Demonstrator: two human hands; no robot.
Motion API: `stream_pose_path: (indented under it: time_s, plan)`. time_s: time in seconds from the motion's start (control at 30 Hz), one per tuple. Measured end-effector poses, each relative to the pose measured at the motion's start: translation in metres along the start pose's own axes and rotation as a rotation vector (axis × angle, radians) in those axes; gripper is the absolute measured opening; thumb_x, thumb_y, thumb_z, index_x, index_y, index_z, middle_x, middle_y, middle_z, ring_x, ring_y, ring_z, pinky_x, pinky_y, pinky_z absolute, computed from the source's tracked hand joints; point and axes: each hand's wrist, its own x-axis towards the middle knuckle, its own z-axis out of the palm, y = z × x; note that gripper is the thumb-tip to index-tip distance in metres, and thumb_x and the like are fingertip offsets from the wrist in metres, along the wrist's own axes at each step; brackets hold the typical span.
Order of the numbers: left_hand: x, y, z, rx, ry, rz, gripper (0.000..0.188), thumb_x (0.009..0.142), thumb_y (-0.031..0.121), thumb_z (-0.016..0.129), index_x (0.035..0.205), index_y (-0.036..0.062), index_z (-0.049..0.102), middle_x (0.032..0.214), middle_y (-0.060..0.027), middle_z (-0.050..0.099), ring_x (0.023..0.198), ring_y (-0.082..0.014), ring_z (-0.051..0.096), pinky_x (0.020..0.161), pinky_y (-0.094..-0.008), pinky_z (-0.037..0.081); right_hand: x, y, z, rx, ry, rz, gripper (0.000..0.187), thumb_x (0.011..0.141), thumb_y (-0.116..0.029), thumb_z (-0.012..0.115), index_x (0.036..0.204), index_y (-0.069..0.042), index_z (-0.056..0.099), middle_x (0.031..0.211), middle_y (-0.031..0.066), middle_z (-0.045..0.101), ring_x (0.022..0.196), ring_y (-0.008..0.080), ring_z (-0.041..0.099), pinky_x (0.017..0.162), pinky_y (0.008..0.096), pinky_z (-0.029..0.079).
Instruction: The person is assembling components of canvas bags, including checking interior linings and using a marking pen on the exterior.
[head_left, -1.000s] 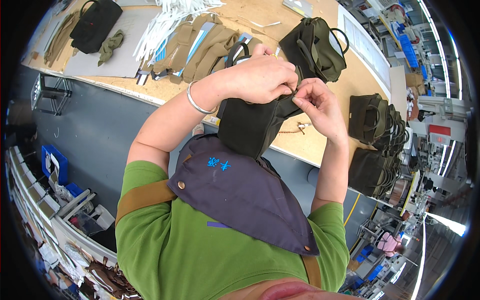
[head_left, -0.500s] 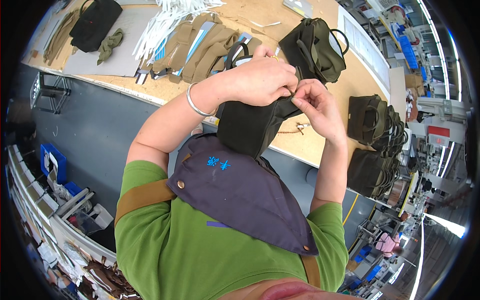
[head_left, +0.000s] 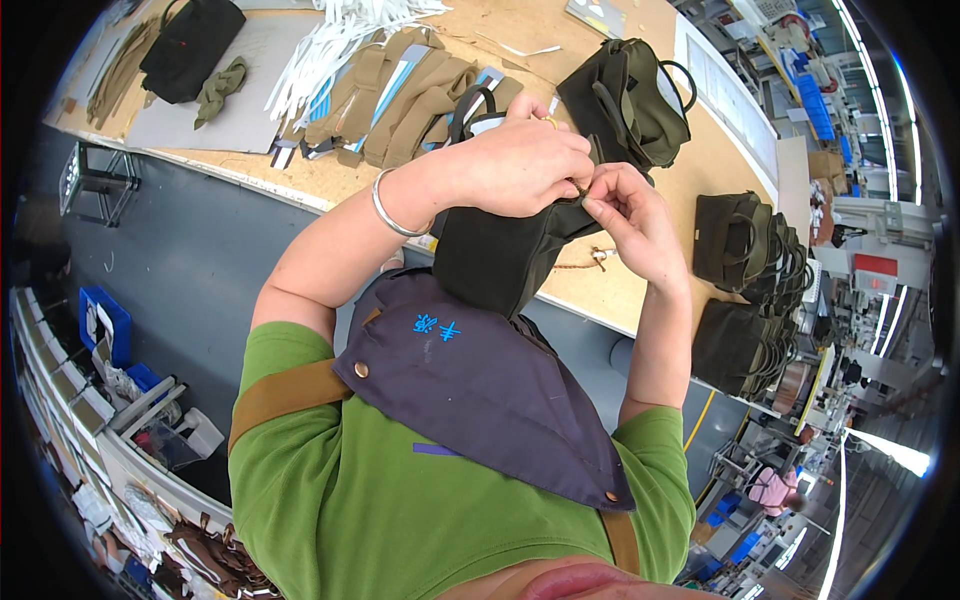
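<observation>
A dark olive fabric bag (head_left: 490, 255) rests against my apron, over the near edge of the table, with a loop handle standing up behind my left wrist. My left hand (head_left: 525, 165) reaches across its top, fingers bent and closed at the bag's upper right edge. Close beside it, my right hand (head_left: 637, 218) pinches the same edge between thumb and fingertips. The fingertips of both hands almost meet around a small brownish bit at that edge, too small to make out. The far side of the bag is hidden by my left hand.
Beyond my hands stands another olive bag (head_left: 630, 105). Several finished-looking bags (head_left: 735, 240) line the table's right side. Tan and blue strips (head_left: 390, 95) and white strips (head_left: 320, 60) lie at the left, near a black bag (head_left: 190, 50). A brown cord (head_left: 590, 264) lies by the bag.
Both hands stay closed at the bag's edge, with only slight shifts. My left hand and right fingertips have dropped a little; the bag has hardly moved.
</observation>
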Motion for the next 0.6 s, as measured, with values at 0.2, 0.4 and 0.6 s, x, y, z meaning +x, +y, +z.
stream_pose_path:
  time_s: [0.2, 0.4, 0.6]
  plan:
    - [-0.0023, -0.0022, 0.0059, -0.082, 0.021, -0.017, 0.006, 0.093, 0.014, 0.057, 0.088, 0.0118, 0.06, 0.079, -0.0021, 0.052, 0.084, -0.021, 0.053, 0.09, -0.0438, 0.026, -0.0006, -0.0044, 0.0016, 0.077, -0.007, -0.04, 0.021, 0.086, 0.003, 0.064, 0.102, -0.004, 0.053, 0.105, 0.0051, 0.059, 0.076, 0.0106, 0.052, 0.071, 0.0258, 0.045]
    - [-0.0019, 0.0007, 0.0026, -0.114, -0.031, -0.092, 0.009, 0.092, 0.018, 0.058, 0.092, 0.0111, 0.063, 0.085, -0.0036, 0.059, 0.096, -0.0216, 0.058, 0.094, -0.0458, 0.028, -0.0009, -0.0082, 0.0022, 0.113, 0.005, -0.008, 0.027, 0.087, 0.003, 0.063, 0.109, -0.005, 0.05, 0.103, 0.0032, 0.06, 0.077, 0.009, 0.053, 0.071, 0.0253, 0.045]
    - [-0.0043, 0.0007, 0.0043, -0.099, 0.001, -0.101, 0.009, 0.092, 0.019, 0.058, 0.093, 0.0125, 0.063, 0.086, -0.0025, 0.06, 0.095, -0.0209, 0.058, 0.093, -0.0456, 0.027, 0.0023, -0.0085, -0.0008, 0.08, -0.051, 0.013, 0.03, 0.087, 0.002, 0.064, 0.112, -0.005, 0.049, 0.096, 0.0008, 0.058, 0.079, 0.0079, 0.054, 0.072, 0.024, 0.043]
